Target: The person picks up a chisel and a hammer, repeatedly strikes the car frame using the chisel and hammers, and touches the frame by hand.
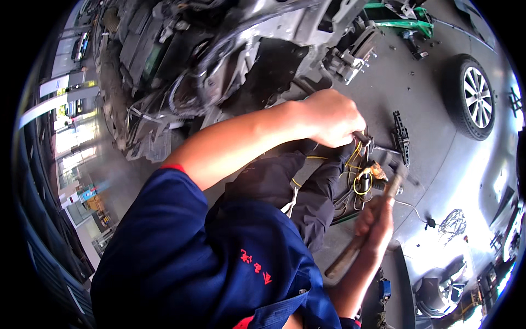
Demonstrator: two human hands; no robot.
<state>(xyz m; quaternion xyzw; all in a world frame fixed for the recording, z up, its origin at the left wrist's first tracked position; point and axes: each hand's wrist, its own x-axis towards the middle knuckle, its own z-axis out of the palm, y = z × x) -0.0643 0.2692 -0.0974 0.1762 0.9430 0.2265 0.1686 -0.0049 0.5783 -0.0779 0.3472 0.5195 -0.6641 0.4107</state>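
Observation:
My left hand [334,118] is closed around a short dark tool [361,137], which points down beside a metal rod and fitting at the centre right. My right hand [373,225] grips a hammer's worn wooden handle [342,257]; the hammer's head, at the handle's upper end near the fitting, is blurred. Below my left hand lie tangled yellow and dark hoses or cables [345,203] with an orange-yellow tool [377,171] among them. My legs in dark trousers [312,208] are beside them.
A stripped vehicle's metal structure [208,66] spans the top. On the grey floor [427,159] are a wheel [474,96], a black perforated rail [401,134] and a coiled wire [455,225]. A green metal stand [400,19] is at upper right, a dark tray edge [405,285] at lower right.

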